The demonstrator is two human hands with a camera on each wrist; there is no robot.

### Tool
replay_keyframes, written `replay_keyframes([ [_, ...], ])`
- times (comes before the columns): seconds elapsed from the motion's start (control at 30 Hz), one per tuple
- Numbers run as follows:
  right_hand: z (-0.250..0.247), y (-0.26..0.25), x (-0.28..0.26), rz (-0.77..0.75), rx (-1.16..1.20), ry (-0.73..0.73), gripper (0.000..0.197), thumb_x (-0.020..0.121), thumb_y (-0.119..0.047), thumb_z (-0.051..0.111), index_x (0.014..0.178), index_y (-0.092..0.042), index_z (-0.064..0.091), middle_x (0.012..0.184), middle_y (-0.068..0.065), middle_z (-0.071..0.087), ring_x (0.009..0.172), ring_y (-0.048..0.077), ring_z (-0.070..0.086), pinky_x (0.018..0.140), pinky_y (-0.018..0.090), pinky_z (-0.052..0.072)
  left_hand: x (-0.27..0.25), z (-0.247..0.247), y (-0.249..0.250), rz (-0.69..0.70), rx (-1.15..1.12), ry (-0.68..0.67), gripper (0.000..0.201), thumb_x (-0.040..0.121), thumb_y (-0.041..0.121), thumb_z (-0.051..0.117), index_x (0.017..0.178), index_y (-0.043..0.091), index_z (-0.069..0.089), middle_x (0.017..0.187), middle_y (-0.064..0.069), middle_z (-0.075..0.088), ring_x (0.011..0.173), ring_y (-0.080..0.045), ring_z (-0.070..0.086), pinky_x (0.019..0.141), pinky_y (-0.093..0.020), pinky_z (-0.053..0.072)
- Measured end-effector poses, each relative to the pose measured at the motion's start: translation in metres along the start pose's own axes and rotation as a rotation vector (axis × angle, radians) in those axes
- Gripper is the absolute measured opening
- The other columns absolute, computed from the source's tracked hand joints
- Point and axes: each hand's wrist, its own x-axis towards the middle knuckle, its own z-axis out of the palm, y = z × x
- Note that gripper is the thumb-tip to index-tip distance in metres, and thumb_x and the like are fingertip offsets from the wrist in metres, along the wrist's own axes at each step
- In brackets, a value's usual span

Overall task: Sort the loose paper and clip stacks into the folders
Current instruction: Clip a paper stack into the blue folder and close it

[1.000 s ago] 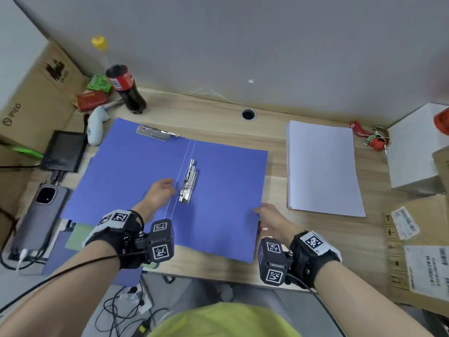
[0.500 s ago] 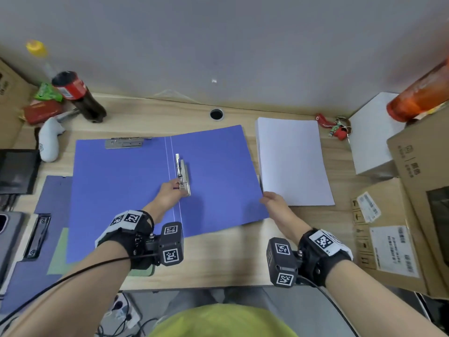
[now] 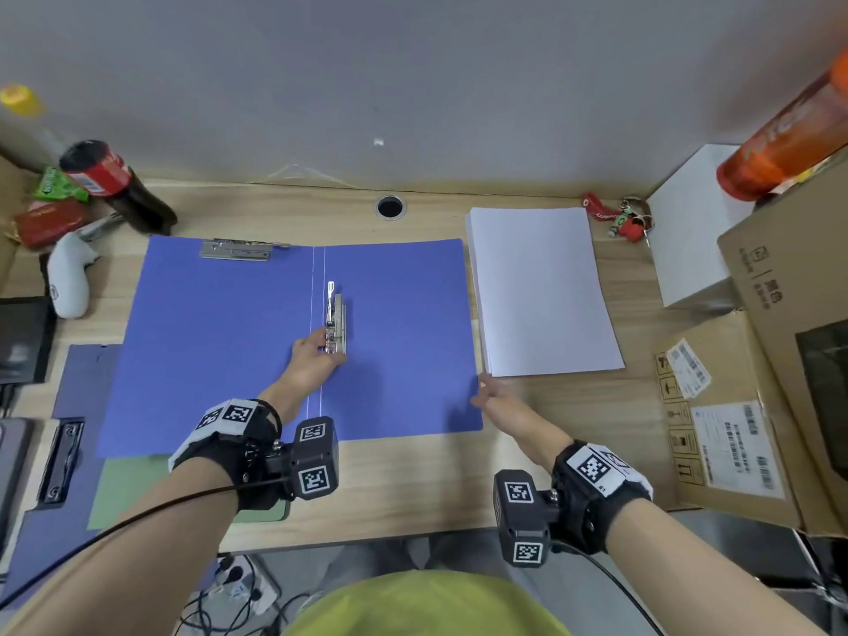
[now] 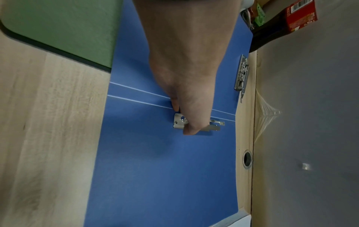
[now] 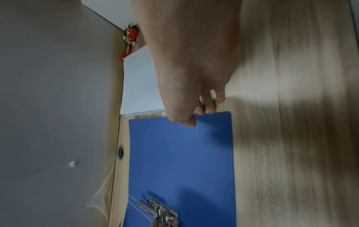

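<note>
Left hand (image 3: 316, 360) pinches the shiny metal clip (image 3: 336, 321) on the flat matte blue folder (image 3: 404, 323); right hand (image 3: 498, 397) pinches its edge.

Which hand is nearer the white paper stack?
Right. The right hand sits at the stack's near-left corner; the left hand is across the blue folder, on its centre clip.

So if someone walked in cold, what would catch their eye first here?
The big blue folder lying open mid-desk, with the left hand at the metal clip by its spine. Next, the white paper stack just right of it, the right hand at the folder's right edge.
</note>
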Motion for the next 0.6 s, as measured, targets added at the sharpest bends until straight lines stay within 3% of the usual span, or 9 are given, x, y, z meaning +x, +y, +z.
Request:
replay_keyframes([
  [0.07, -0.001, 0.004, -0.001, 0.001, 0.002, -0.024, 0.049, 0.1, -0.01, 0.036, 0.148, -0.014, 0.029, 0.151, 0.003, 0.035, 0.138, 0.019, 0.034, 0.1, 0.026, 0.034, 0.0, -0.001, -0.001, 0.008, 0.014, -0.014, 0.04, 0.083, 0.01, 0.058, 0.12, 0.027, 0.055, 0.116, -0.006, 0.049, 0.086, -0.017, 0.055, 0.074, -0.023, 0.041],
  [0.13, 0.0, 0.008, -0.001, 0.005, -0.007, -0.043, 0.049, 0.1, -0.014, 0.038, 0.149, -0.016, 0.029, 0.154, -0.001, 0.032, 0.137, 0.016, 0.035, 0.097, 0.021, 0.031, -0.001, -0.002, -0.004, 0.034, 0.035, -0.044, 0.043, 0.082, 0.011, 0.056, 0.123, 0.024, 0.056, 0.108, -0.007, 0.047, 0.076, -0.014, 0.05, 0.073, -0.025, 0.044],
  [0.17, 0.0, 0.01, -0.002, 0.009, -0.011, -0.046, 0.049, 0.1, -0.015, 0.039, 0.148, -0.016, 0.03, 0.153, -0.002, 0.032, 0.137, 0.016, 0.035, 0.098, 0.021, 0.031, -0.002, -0.003, -0.004, 0.043, 0.042, -0.059, 0.044, 0.081, 0.013, 0.056, 0.123, 0.023, 0.056, 0.106, -0.008, 0.045, 0.075, -0.014, 0.049, 0.079, -0.03, 0.046],
  [0.23, 0.002, 0.013, -0.002, 0.009, -0.016, -0.063, 0.048, 0.101, -0.018, 0.039, 0.148, -0.018, 0.03, 0.153, -0.003, 0.032, 0.138, 0.017, 0.034, 0.104, 0.024, 0.03, -0.005, -0.005, -0.005, 0.03, 0.047, -0.09, 0.047, 0.079, 0.021, 0.055, 0.125, 0.029, 0.054, 0.114, -0.009, 0.047, 0.085, -0.015, 0.05, 0.095, -0.038, 0.044],
  [0.3, 0.004, 0.013, -0.004, -0.003, -0.014, -0.076, 0.046, 0.101, -0.021, 0.039, 0.147, -0.02, 0.033, 0.153, -0.002, 0.032, 0.138, 0.017, 0.034, 0.11, 0.028, 0.029, -0.01, -0.006, -0.002, 0.016, 0.034, -0.107, 0.052, 0.084, 0.021, 0.055, 0.135, 0.031, 0.048, 0.129, -0.007, 0.047, 0.103, -0.021, 0.052, 0.1, -0.035, 0.039],
  [0.4, 0.004, 0.012, -0.006, -0.008, 0.022, -0.09, 0.045, 0.102, -0.023, 0.038, 0.146, -0.022, 0.035, 0.153, -0.002, 0.032, 0.14, 0.018, 0.032, 0.112, 0.031, 0.028, -0.014, -0.006, 0.008, -0.017, 0.01, -0.085, 0.054, 0.089, 0.011, 0.053, 0.142, 0.02, 0.043, 0.135, -0.009, 0.049, 0.126, -0.037, 0.046, 0.107, -0.044, 0.036],
  [0.5, -0.003, 0.011, -0.006, -0.016, 0.063, -0.103, 0.043, 0.101, -0.024, 0.039, 0.144, -0.022, 0.038, 0.149, -0.003, 0.036, 0.139, 0.017, 0.033, 0.11, 0.032, 0.029, -0.019, 0.001, 0.023, -0.026, -0.003, 0.06, 0.052, 0.092, 0.011, 0.05, 0.143, 0.015, 0.041, 0.141, -0.005, 0.04, 0.116, -0.029, 0.052, 0.095, -0.034, 0.041],
  [0.6, -0.024, 0.013, -0.006, -0.039, 0.134, -0.08, 0.034, 0.098, -0.022, 0.046, 0.131, -0.021, 0.052, 0.134, -0.002, 0.054, 0.125, 0.016, 0.049, 0.105, 0.034, 0.035, -0.022, 0.018, 0.045, 0.001, -0.058, 0.059, 0.042, 0.097, 0.011, 0.044, 0.138, 0.012, 0.048, 0.126, -0.008, 0.053, 0.108, -0.025, 0.054, 0.087, -0.028, 0.038],
])
